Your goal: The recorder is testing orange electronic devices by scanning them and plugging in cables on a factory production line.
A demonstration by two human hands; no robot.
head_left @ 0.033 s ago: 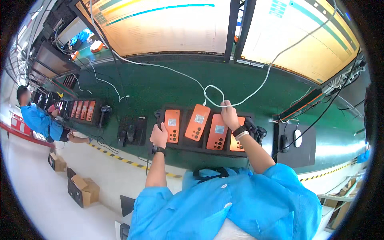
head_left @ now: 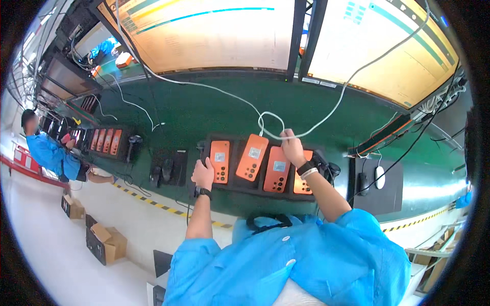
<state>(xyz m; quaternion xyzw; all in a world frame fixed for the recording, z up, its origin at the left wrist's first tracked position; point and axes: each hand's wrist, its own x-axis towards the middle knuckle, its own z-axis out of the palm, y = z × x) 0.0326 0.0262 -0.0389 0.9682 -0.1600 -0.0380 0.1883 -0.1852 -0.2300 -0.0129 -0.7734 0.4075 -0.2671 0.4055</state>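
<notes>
A dark tray [head_left: 234, 190] on the green bench holds several orange phones, backs up with camera rings and white labels. The tilted second phone [head_left: 252, 157] has a white cable [head_left: 230, 93] plugged into its far end. At the tray's far edge my right hand [head_left: 293, 149] is closed, pinching that cable beyond its loop; behind it the rightmost phone [head_left: 302, 186] is partly hidden. My left hand [head_left: 203, 174] is curled in a fist by the tray's left edge, beside the leftmost phone [head_left: 220, 161]. What it grips is hidden; a dark rounded thing shows just above it.
Two lit monitors [head_left: 214, 38] line the back of the bench. A black scanner [head_left: 331, 169] sits right of the tray. Farther right are a black mouse [head_left: 363, 182] and a white round pad [head_left: 380, 176]. At left, a co-worker [head_left: 51, 150] stands near another phone tray [head_left: 121, 148].
The cable loop near my right hand has drawn in slightly. Both hands and the phones are otherwise in almost the same places.
</notes>
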